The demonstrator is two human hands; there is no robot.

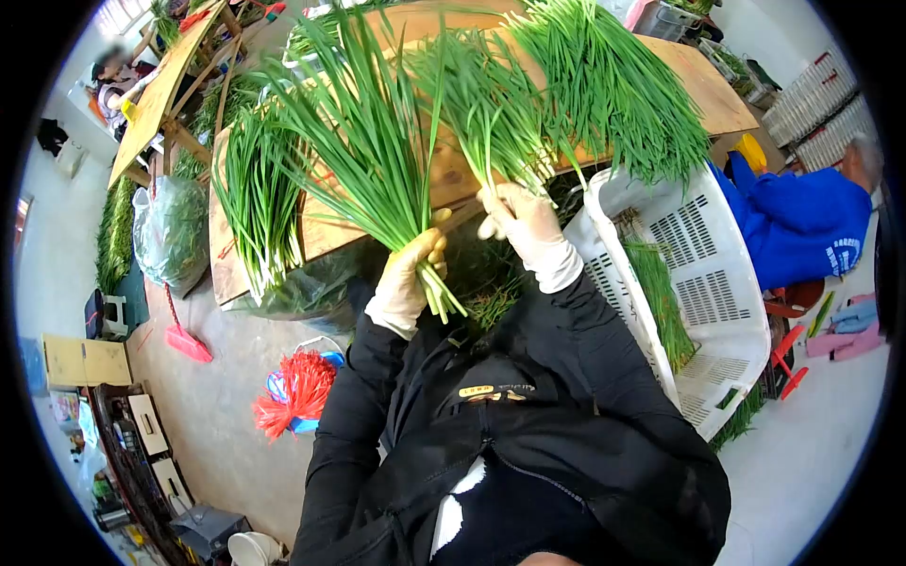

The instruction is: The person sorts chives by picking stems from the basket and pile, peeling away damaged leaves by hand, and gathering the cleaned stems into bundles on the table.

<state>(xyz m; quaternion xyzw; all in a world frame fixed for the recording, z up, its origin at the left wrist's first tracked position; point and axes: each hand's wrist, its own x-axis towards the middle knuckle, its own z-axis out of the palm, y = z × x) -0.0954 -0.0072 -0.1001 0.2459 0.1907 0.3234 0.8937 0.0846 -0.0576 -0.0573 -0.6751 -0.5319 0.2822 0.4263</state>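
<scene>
My left hand (412, 274), in a pale glove, is wrapped round a bunch of long green leafy stalks (382, 160), white ends pointing down toward me. My right hand (522, 224), gloved too, pinches the pale stems of a few thin stalks (484, 160) at the table's near edge. Behind it a looser pile of stalks (524, 118) lies on the wooden table (462, 179). A bundle (260, 193) rests at the table's left end, and a large heap (613, 85) lies at the right.
A white perforated crate (694, 245) holding some stalks stands at my right. Beyond it is a person in blue (802, 222). Left are a filled plastic bag (172, 231), a bundle of red ties (297, 391) and a red dustpan (189, 343). Another person (115, 90) sits far left.
</scene>
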